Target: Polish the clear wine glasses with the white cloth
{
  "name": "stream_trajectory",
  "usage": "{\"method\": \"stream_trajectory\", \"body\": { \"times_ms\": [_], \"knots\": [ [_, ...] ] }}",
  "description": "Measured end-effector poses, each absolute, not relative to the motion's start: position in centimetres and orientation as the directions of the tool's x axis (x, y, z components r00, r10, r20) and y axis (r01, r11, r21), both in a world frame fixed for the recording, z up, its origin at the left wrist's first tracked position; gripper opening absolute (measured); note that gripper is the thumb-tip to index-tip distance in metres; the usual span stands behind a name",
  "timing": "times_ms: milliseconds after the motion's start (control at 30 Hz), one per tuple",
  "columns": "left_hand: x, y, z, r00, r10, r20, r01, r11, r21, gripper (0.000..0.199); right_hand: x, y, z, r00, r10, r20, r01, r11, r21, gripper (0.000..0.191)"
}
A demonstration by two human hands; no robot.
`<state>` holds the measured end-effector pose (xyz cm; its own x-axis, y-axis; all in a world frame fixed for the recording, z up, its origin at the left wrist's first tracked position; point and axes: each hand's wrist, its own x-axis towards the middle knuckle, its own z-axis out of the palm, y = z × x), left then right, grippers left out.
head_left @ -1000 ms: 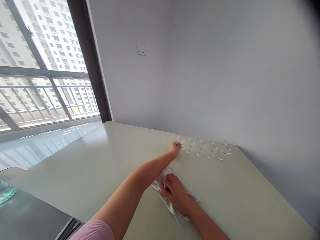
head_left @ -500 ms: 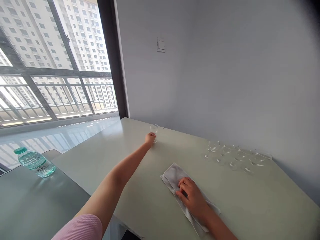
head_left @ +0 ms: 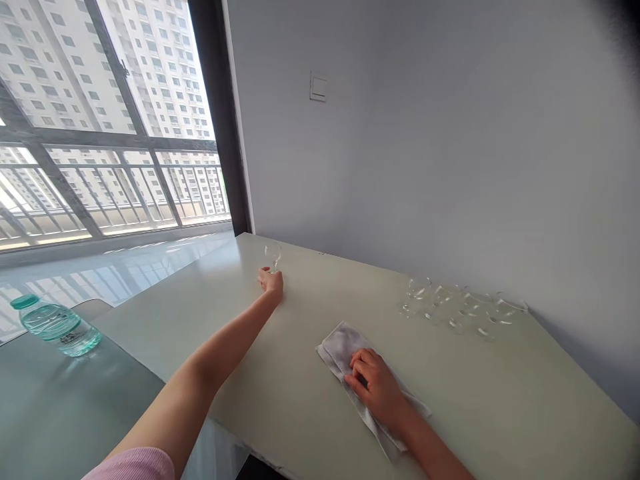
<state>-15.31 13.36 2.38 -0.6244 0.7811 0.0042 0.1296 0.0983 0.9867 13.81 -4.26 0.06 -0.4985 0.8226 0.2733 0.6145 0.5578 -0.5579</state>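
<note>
At the far left of the pale table (head_left: 200, 313), my left hand (head_left: 271, 281) is closed around the lower part of a clear stemmed glass (head_left: 273, 253), whose bowl stands upright above the fingers. The hand hides the glass's foot. My right hand (head_left: 376, 387) rests on a folded light-grey cloth (head_left: 343, 343) in the near middle of the table. Its fingers are loosely curled, and nothing shows between them. Several more clear stemmed glasses (head_left: 455, 310) stand upright together at the right, near the wall.
A plastic water bottle (head_left: 60, 327) with a green cap stands on a lower, darker glass-like surface (head_left: 45, 400) at left. A grey wall (head_left: 450, 147) with a light switch (head_left: 319, 87) borders the table's far side. Large windows (head_left: 120, 120) are at the left.
My left hand has moved left along the far side of the table, and the stemmed glass has moved with it. My right hand remains on the cloth. The view has shifted slightly.
</note>
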Motion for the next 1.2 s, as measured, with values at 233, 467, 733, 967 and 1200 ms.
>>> {"method": "stream_trajectory", "body": {
  "times_ms": [233, 467, 733, 967, 1200],
  "knots": [
    [-1.5, 11.6, 2.1, -0.096, 0.985, -0.144, 0.127, 0.156, 0.98, 0.023, 13.9, -4.3, 0.3, -0.504, 0.82, 0.27, 0.634, 0.564, -0.529, 0.018],
    [11.5, 12.0, 3.0, 0.248, 0.939, -0.236, 0.193, 0.191, 0.962, 0.053, 13.9, -4.5, 0.7, -0.484, 0.827, 0.286, 0.653, 0.559, -0.512, 0.014],
    [17.3, 13.8, 2.3, 0.242, 0.942, -0.234, 0.187, 0.191, 0.964, 0.038, 14.3, -4.6, 1.5, -0.512, 0.798, 0.319, 0.62, 0.6, -0.506, 0.014],
    [13.9, 14.3, 1.0, 0.208, 0.971, -0.122, 0.147, 0.093, 0.985, 0.016, 14.4, -4.4, 0.8, -0.487, 0.814, 0.316, 0.631, 0.578, -0.517, 0.015],
    [1.2, 13.0, 1.0, 0.064, 0.998, -0.023, 0.128, 0.014, 0.992, 0.015, 14.6, -4.4, 0.4, -0.496, 0.807, 0.32, 0.605, 0.586, -0.54, 0.017]
  ]
}}
